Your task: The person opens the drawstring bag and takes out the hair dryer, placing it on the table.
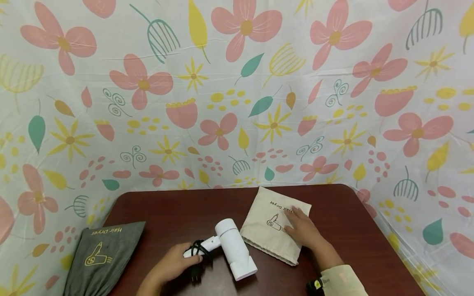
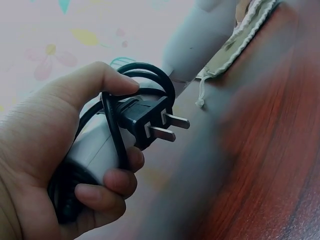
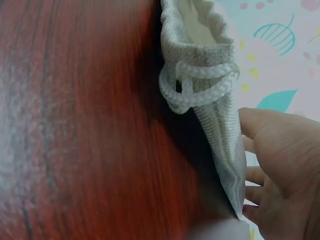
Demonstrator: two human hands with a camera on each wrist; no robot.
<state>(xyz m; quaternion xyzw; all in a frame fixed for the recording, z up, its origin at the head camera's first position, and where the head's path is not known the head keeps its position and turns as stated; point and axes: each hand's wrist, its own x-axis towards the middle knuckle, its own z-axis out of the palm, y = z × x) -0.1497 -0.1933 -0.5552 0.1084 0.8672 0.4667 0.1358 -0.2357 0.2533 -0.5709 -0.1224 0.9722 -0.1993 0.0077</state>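
My left hand (image 1: 172,263) grips the handle of a white hair dryer (image 1: 234,248), its fingers and thumb curled round it. A black power cord (image 2: 145,75) is looped about that handle, and the two-prong plug (image 2: 147,120) sticks out beside the thumb. The dryer's barrel points away to the right, close to a cream drawstring bag (image 1: 255,222) printed "Hair Dryer". On top of this bag rests my right hand (image 1: 303,230) with its fingers spread. From the right wrist, the bag's gathered mouth and white drawstring (image 3: 205,95) show, with the hand along its side.
A dark grey bag (image 1: 105,263) with yellow "Hair Dryer" print lies at the left edge of the reddish-brown table (image 1: 166,213). Behind the table hangs a white cloth (image 1: 237,156) with flowers and leaves. A black band (image 1: 314,285) is on the right wrist.
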